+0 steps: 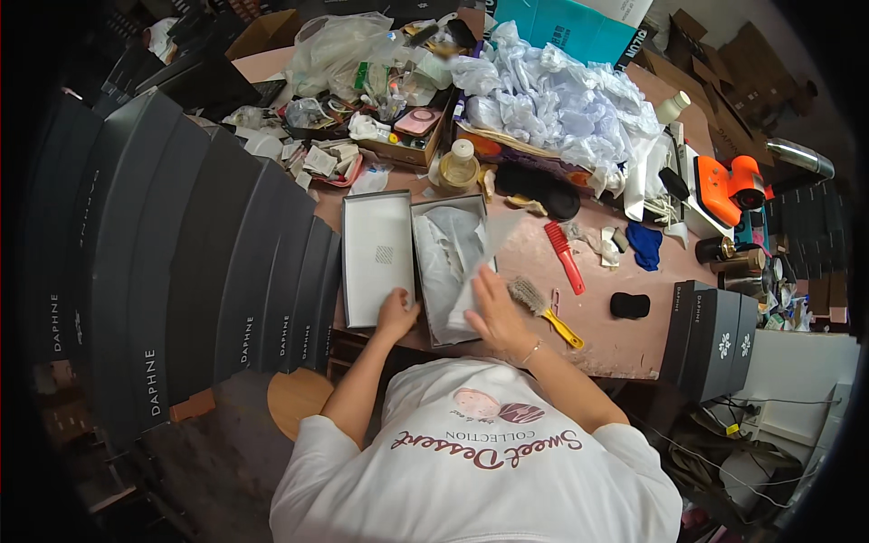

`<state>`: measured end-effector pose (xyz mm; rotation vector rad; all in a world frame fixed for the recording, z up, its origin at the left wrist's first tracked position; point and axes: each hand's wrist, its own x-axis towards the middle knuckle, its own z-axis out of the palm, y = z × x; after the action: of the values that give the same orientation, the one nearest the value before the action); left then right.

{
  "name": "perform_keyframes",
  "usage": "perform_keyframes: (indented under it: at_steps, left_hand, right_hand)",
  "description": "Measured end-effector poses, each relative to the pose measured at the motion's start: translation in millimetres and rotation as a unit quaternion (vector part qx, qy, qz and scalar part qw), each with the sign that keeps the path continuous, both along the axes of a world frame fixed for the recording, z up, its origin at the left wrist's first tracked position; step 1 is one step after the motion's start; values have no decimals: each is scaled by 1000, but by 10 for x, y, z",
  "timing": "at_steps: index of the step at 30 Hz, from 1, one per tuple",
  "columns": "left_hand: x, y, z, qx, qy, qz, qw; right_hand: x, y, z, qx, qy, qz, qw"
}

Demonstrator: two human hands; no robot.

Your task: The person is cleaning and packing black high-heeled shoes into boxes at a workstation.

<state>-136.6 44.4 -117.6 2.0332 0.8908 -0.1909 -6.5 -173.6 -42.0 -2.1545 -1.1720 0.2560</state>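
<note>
Both bare forearms reach forward from white sleeves. The left hand (396, 313) is curled, fingers bent under. The right hand (493, 308), just beside it, lies flat, fingers spread.

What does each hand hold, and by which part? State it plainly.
The left hand grips the open shoe box at its near left edge. The right hand rests on the white tissue paper, near its lower end.

box (442, 337): matt grey cardboard | tissue paper (450, 244): thin, crinkled white | table (625, 339): dull pink
</note>
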Motion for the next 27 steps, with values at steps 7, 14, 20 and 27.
perform_keyframes:
  at_steps: [7,14,20,27]
  left_hand:
    - [-154,-162,439,168,-157,-37,972]
    - [-698,-249,2067,-173,-295,58,938]
    - [-212,-363,2343,-78,-365,-19,928]
    - [-143,-55,2146,-197,-412,102,884]
  right_hand:
    - [95,449,215,-94,-130,109,981]
    - [427,177,353,31,75,-21,996]
    - [-86,-62,746,-88,-13,92,992]
    - [56,-746,85,292,477,-409,722]
